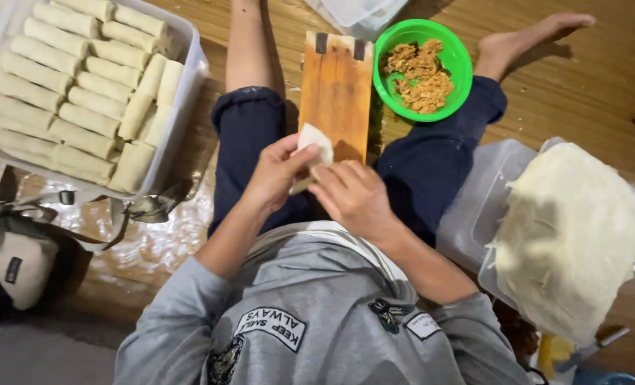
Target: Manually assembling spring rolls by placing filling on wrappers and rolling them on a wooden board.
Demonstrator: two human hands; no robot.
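Left hand (278,171): fingers grasping the pale wrapper (312,142), half rolled.
Right hand (353,196): fingers pinching the wrapper's near end.
Wrapper: above the wooden board (337,89).
Nearby: green bowl (447,48) of filling.

Pale wrapper roll (312,153), half folded, held above wooden board (337,93).

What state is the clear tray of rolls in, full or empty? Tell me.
Nearly full: the clear tray holds pale rolls packed in rows, wall to wall.
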